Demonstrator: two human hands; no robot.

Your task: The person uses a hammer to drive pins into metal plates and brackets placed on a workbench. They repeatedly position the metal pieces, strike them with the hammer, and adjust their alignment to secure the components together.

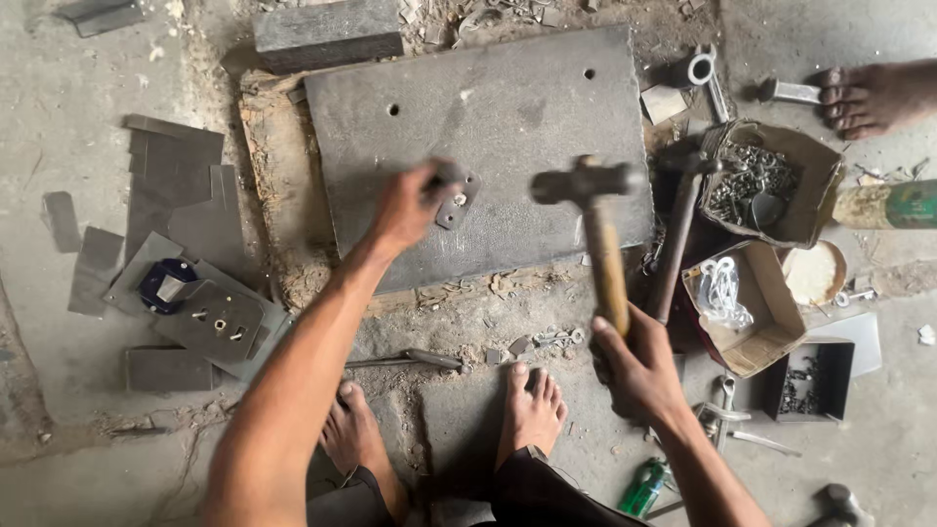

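Note:
My left hand point(408, 207) pinches a small metal bracket point(457, 202) with holes, holding it flat on a large grey steel plate point(508, 107) that lies on the ground. My right hand point(636, 369) grips the wooden handle of a hammer point(597, 229). The hammer's dark head is raised and blurred, just right of the bracket. My two bare feet point(532, 405) rest on the concrete below the plate.
Flat metal pieces point(181, 190) lie at the left. A second hammer point(678, 229), cardboard boxes of metal parts point(771, 185) and a black tray point(815, 381) crowd the right. Another person's bare foot point(869, 98) is at top right. A green bottle point(644, 486) lies near my right leg.

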